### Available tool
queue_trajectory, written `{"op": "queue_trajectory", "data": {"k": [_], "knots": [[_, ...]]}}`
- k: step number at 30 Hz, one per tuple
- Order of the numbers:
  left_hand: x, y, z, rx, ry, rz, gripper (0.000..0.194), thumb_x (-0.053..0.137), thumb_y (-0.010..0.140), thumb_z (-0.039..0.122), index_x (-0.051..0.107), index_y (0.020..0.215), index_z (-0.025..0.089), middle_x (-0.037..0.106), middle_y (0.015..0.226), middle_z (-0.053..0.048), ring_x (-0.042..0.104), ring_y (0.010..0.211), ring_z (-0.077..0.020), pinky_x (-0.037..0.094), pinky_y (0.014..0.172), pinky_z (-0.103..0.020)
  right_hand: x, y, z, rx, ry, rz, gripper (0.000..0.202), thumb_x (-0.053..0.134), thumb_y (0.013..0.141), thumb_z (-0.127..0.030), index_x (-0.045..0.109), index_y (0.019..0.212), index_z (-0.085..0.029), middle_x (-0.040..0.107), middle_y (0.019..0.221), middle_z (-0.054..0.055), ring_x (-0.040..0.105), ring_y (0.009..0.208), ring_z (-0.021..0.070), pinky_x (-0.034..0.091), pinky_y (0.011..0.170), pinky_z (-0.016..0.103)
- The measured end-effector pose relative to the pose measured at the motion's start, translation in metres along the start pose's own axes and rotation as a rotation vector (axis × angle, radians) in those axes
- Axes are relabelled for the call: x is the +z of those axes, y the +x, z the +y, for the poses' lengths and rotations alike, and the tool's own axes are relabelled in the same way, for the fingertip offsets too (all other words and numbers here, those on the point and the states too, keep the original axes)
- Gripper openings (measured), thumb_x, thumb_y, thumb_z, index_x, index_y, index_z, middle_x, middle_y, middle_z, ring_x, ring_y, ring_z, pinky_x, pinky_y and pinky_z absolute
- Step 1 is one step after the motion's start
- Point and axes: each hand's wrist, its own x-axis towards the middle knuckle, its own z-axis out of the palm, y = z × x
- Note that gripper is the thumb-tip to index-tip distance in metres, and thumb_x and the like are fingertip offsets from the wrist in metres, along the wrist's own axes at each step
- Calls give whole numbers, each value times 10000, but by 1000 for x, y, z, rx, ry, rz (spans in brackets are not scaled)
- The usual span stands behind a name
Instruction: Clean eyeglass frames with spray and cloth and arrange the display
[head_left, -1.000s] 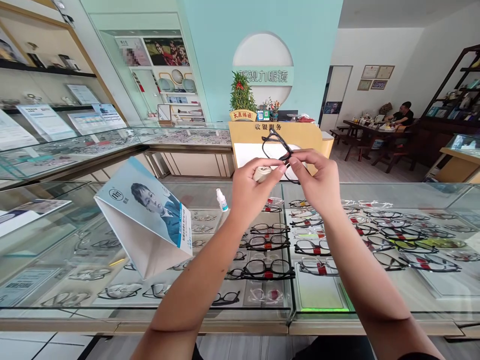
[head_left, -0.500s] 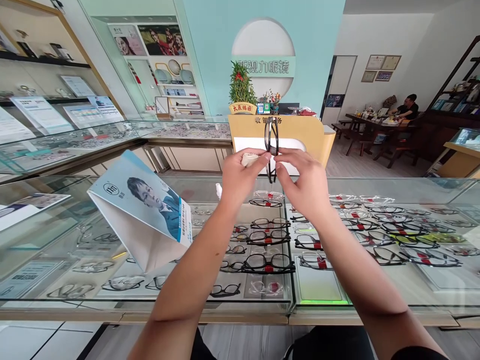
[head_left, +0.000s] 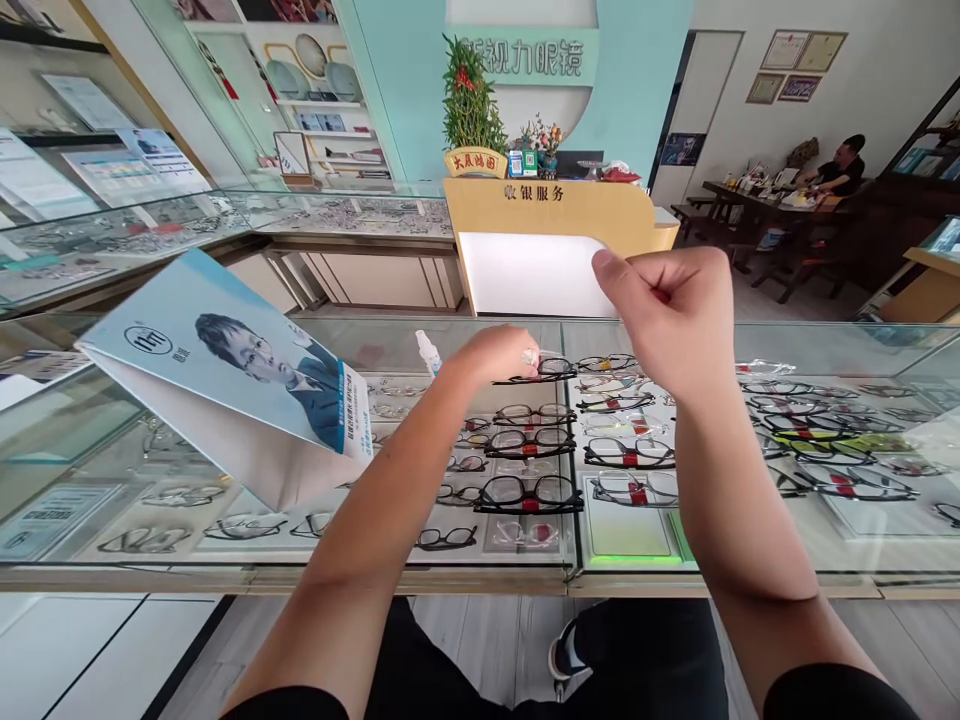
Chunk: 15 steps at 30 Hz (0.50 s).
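My left hand (head_left: pixel 491 355) is down at the glass counter top (head_left: pixel 390 345). Its fingertips pinch the end of a black pair of glasses (head_left: pixel 551 371) that rests on the glass, and a bit of pale cloth (head_left: pixel 529 355) shows at the fingers. My right hand (head_left: pixel 671 310) hangs in the air above and to the right of the glasses. Its fingers are curled, thumb against forefinger, with nothing visible in them. Under the glass lie several rows of display frames (head_left: pixel 529 495).
A small white spray bottle (head_left: pixel 427 352) stands just left of my left hand. A folded blue-and-white brochure stand (head_left: pixel 225 375) sits on the counter at left. Behind is a yellow cashier desk (head_left: pixel 547 215) with a plant. A person sits at a table (head_left: pixel 844 165) far right.
Both hands held the black glasses up in the air; now my left hand has brought them down onto the counter and my right hand has let go. The camera tilted down.
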Motion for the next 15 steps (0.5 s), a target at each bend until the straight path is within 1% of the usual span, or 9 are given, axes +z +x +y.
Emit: {"op": "queue_trajectory", "data": {"k": [2,4,6,7,9,11,13,15], "knots": [[11,9,3,-16,72,-60,181,819,833,398,892,965,298,855,925,-25,726,804,-239,440,709,-341,-1,0,-3,-4,-3,-4,685,712,1112,-299,209,648,-257,163,626,-65,132,596,89,158,558,336],[20,16,4,-18,112,-93,182,842,831,401,888,973,297,852,933,-31,728,805,-245,432,701,-343,-2,1,-6,-13,-2,-5,677,700,1102,-224,198,648,-248,149,638,-64,113,604,85,145,564,343],[27,21,4,-23,127,-107,166,860,825,382,888,963,294,851,931,-40,742,818,-259,443,719,-349,-2,1,-6,-31,-8,0,683,699,1105,-229,193,646,-239,139,645,-58,110,611,85,139,566,345],[29,22,4,-28,133,-111,161,867,820,375,890,957,293,852,929,-45,750,827,-267,453,736,-352,-2,2,-6,-39,-15,2,696,706,1116,-276,195,646,-236,136,646,-53,118,612,88,141,566,345],[32,24,2,-41,150,-126,162,878,808,365,895,951,291,853,932,-51,760,844,-275,469,762,-355,-2,2,-5,-50,-35,2,727,709,1139,-436,207,651,-236,140,643,-45,143,614,96,154,562,344],[34,26,1,-49,162,-137,154,884,800,355,894,938,288,852,932,-51,756,843,-274,471,756,-354,-1,2,-5,-55,-51,-4,742,675,1147,-575,220,664,-243,146,637,-40,155,617,108,169,557,348],[36,27,1,-51,155,-142,127,888,791,335,885,908,286,842,911,-44,743,823,-267,463,739,-352,0,3,-5,-55,-56,-13,753,657,1139,-646,219,672,-251,145,628,-40,147,617,117,180,552,353],[38,28,1,-43,141,-136,96,891,782,318,873,870,286,830,887,-34,731,810,-257,459,738,-347,1,3,-5,-50,-52,-22,768,673,1120,-677,211,672,-257,140,618,-44,137,617,125,188,551,358]]}}
